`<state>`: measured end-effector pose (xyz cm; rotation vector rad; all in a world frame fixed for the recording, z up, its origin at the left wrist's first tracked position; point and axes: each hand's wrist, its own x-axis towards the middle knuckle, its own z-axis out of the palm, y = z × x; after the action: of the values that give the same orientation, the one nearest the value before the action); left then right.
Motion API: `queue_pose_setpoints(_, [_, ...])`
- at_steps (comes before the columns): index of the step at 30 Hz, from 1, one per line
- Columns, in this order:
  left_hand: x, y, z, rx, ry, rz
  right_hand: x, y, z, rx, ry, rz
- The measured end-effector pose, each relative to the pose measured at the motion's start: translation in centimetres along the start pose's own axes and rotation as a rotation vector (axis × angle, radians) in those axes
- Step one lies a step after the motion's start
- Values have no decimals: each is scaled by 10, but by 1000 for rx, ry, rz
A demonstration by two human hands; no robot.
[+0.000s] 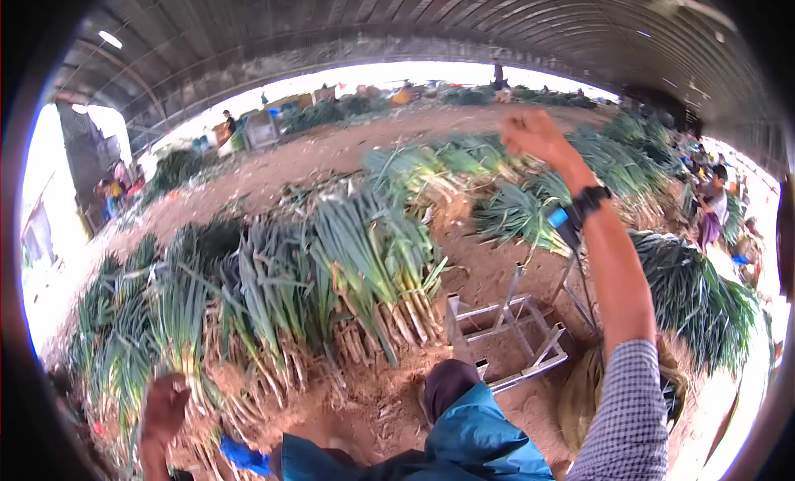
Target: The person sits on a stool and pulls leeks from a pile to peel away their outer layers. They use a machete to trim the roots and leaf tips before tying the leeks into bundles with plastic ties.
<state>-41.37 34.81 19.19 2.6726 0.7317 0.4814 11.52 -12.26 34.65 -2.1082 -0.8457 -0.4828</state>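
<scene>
Grip advice: While the right hand [537, 135] is raised far out in front, it would do well, I judge, to come down low onto the stalks before closing, taking them near the roots rather than by the loose leaves.
Right hand: clenched in a fist, high over the far heaps, holding nothing that shows.
Left hand: the left hand [164, 408] hangs low at the near left, fingers curled, just beside the roots; whether it grips any I cannot tell.
Green onions: the green onions [364, 265] lie in a row on the dirt floor [331, 149], well below the fist.
Metal stand: the metal stand [509, 332] sits right of the bundles.
</scene>
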Motion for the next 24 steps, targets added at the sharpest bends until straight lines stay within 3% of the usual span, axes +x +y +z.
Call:
queue_pose_setpoints(1, [24,-52,16,120,74,314,18,9,32,120,51,-10])
queue_pose_setpoints(2, [35,-28,23,106,75,180,20,14,71,259,96,7])
queue_pose_setpoints(4, [56,-6,68,52,98,99,18,22,168,545,163,77])
queue_pose_setpoints(6, [83,-50,163,-118,-14,17,-6,39,281,661,-180,295])
queue_pose_setpoints(7, [84,-24,185,-15,-74,35,-14,68,354,722,-299,337])
queue_pose_setpoints(8, [91,0,199,-69,-238,-38,-38,51,390,657,-415,353])
queue_pose_setpoints(9, [102,10,206,-129,-396,-104,-52,46,437,630,-456,445])
queue_pose_setpoints(10, [113,-6,231,-124,-355,-33,-67,26,466,701,-469,581])
queue_pose_setpoints(12, [130,-21,271,-129,-348,83,-86,52,548,957,-580,415])
queue_pose_setpoints(14, [151,-23,282,-84,-414,3,-103,82,623,1136,-534,138])
queue_pose_setpoints(15, [162,-19,284,-66,-451,-45,-95,35,592,990,-574,423])
queue_pose_setpoints(17, [173,-36,309,-59,-421,-76,-90,25,601,953,-547,558])
queue_pose_setpoints(20, [176,-57,325,-111,-371,-117,-86,39,636,1001,-514,656])
queue_pose_setpoints(23, [186,-76,330,-255,-418,-245,-96,49,659,1027,-644,751])
queue_pose_setpoints(24, [184,-80,334,-235,-293,-227,-107,57,680,1029,-680,778])
